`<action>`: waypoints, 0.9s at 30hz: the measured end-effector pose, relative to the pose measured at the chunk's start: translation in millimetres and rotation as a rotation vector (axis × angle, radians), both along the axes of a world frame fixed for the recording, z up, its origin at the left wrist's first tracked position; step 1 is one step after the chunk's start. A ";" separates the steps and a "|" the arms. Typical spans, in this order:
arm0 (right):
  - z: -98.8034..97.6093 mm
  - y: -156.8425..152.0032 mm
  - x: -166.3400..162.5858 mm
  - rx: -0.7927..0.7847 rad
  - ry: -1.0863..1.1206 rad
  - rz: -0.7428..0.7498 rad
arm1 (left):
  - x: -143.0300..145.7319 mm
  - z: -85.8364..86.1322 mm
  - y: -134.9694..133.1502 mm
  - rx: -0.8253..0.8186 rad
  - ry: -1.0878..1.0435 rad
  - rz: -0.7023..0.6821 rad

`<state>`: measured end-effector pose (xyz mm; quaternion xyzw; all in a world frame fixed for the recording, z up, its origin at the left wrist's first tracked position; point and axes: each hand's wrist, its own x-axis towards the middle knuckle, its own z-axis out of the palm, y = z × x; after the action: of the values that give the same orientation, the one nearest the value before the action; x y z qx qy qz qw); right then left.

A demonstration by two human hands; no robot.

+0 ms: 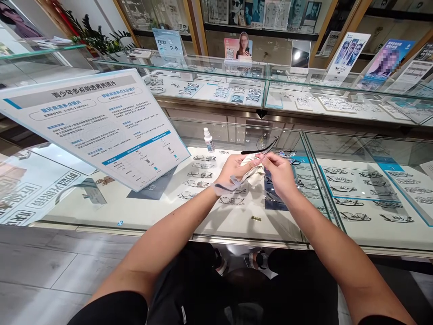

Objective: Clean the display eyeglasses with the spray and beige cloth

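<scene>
Both hands meet over the glass counter, around a crumpled pale cleaning cloth (256, 174). My left hand (233, 168) is closed on the cloth from the left. From the right, my right hand (280, 170) pinches the cloth's upper edge with bent fingers. A dark eyeglass temple (260, 150) and a thin-rimmed lens show just beyond the fingers; whether they belong to a pair inside the cloth I cannot tell. Against my left wrist lies a translucent piece with a dark temple-like strip (226, 188). A white spray bottle (209, 141) stands upright behind my left hand.
Rows of eyeglasses (355, 216) lie inside the glass display counter. A large printed sign (98, 122) leans over the counter at left. A small gold-coloured piece (256, 218) lies near the front edge. Another display case (216, 67) with standing cards runs behind.
</scene>
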<state>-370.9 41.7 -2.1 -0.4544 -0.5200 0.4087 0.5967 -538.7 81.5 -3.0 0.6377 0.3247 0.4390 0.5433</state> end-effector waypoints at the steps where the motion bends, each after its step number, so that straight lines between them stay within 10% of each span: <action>1: -0.7 0.4 0.1 0.006 -0.006 -0.015 | 0.5 -1.3 1.3 -0.008 0.000 -0.010; 10: 8.8 11.4 28.8 0.027 -0.082 -0.188 | -18.5 -8.9 29.6 -0.270 -0.067 -0.039; 27: -0.1 4.1 12.8 -0.205 -0.284 0.118 | -24.4 9.7 29.6 -0.614 -0.482 -0.181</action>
<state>-358.1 45.8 -2.2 -0.5347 -0.5804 0.4256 0.4430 -563.1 111.1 6.7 0.3505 0.2467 0.4090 0.8056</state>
